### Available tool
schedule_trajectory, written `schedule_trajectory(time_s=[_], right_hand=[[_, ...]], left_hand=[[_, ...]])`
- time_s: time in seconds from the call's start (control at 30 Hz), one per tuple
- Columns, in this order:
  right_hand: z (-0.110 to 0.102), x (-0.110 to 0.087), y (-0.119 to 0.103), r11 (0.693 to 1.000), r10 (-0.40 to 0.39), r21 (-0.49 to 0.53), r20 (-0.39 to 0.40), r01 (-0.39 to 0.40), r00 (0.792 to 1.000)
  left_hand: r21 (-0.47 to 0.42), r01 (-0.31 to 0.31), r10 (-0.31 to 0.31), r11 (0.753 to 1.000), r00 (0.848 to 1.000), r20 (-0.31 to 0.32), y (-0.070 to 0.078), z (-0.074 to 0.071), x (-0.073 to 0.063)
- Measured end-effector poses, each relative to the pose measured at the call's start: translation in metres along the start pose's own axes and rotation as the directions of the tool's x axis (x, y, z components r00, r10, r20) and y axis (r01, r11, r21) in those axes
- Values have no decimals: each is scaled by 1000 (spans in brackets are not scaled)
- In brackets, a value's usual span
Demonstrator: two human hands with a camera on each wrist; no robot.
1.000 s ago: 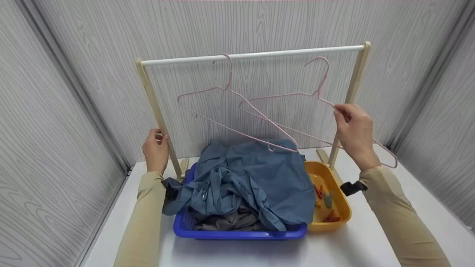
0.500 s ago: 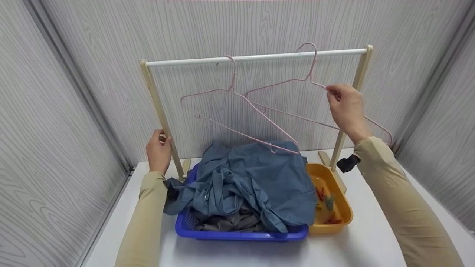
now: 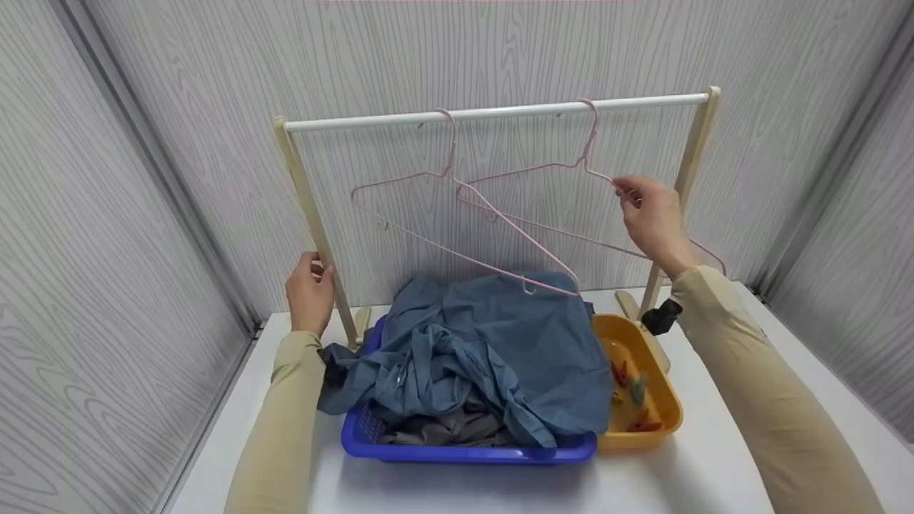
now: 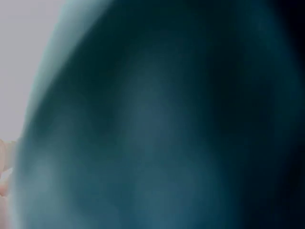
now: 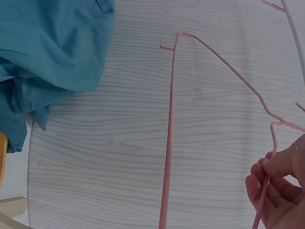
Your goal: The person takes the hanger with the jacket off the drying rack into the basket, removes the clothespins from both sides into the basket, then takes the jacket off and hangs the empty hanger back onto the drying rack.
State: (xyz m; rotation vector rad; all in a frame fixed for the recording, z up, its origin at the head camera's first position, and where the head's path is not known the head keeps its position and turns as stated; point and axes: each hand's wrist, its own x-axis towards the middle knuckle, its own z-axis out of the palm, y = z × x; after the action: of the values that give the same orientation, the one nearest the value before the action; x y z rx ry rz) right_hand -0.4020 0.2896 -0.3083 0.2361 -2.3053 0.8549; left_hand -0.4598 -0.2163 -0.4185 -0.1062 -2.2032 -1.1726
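Observation:
My right hand [image 3: 653,218] pinches the right shoulder of a pink wire hanger [image 3: 591,137], just beside its neck. In the right wrist view, thumb and fingers [image 5: 281,186] close on the wire. The hanger's hook lies over the white rod [image 3: 514,112] of a small garment rack. A second pink hanger [image 3: 453,153] hangs from the rod, left of the first, and overlaps it. Low on the rack's left wooden post [image 3: 307,207], my left hand [image 3: 310,294] grips with fingers curled round it. Blurred blue cloth [image 4: 152,119] fills most of the left wrist view.
Below the hangers, a blue basket [image 3: 471,454] holds a rumpled blue garment [image 3: 535,343] and dark grey cloth [image 3: 457,425]. Blue fabric reaches over its left side to my left wrist. An orange-yellow tray [image 3: 671,417] with several clothespins [image 3: 620,373] stands at its right.
My right hand raised the hanger, moved it left and lowered its hook over the rod; before, the hook was below and then above it. The left hand stays on the post.

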Motion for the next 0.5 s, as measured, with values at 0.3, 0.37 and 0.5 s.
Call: schedule_trajectory(time_s=[0.3, 0.37, 0.5], right_hand=[[-20, -25, -5, 998, -61, -16, -96, 60, 993], [-25, -34, -8, 997, -78, -3, -121, 78, 990], [-30, -58, -17, 989, -141, 21, -153, 145, 978]], left_hand=[[15, 45, -45, 999, 998, 34, 8, -11, 2], [26, 32, -33, 999, 999, 36, 12, -16, 1], [37, -41, 38, 998, 996, 81, 23, -26, -10]])
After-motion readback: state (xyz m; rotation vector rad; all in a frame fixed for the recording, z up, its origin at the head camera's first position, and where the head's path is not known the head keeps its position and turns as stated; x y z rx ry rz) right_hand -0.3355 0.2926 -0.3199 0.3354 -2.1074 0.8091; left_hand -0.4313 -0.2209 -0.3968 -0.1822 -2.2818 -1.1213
